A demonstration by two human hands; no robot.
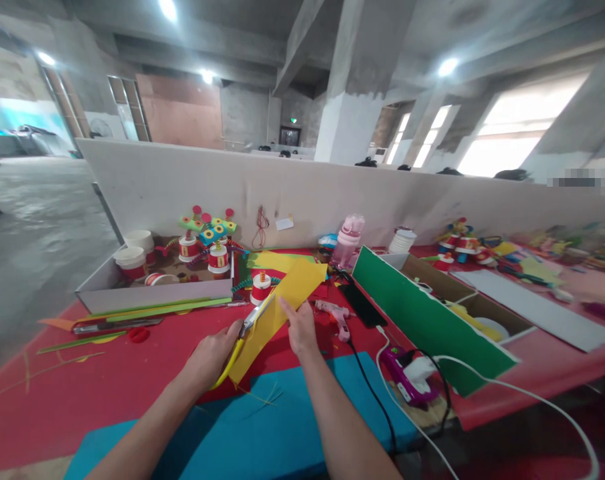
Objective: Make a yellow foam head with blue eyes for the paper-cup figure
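My left hand (213, 360) grips a pair of scissors (228, 367) by the yellow handles, with the metal blades pointing up to the right along the edge of a sheet of yellow paper (302, 283). My right hand (301, 327) pinches that paper at its right side, thumb on top, holding it tilted above the table. Just behind the blades stands a red and white paper cup (261, 291) with a coiled orange strip on top and green coiled strips at its sides. A pink glue gun (335, 316) lies right of my right hand.
A white box (152, 299) at the left holds paper cups and cup figures. Green and yellow strips (167, 308) lie before it. On the right are a green-sided box (427, 320), a purple power strip (410, 383) with cables, and a dark phone (365, 305). A pink bottle (349, 241) stands behind.
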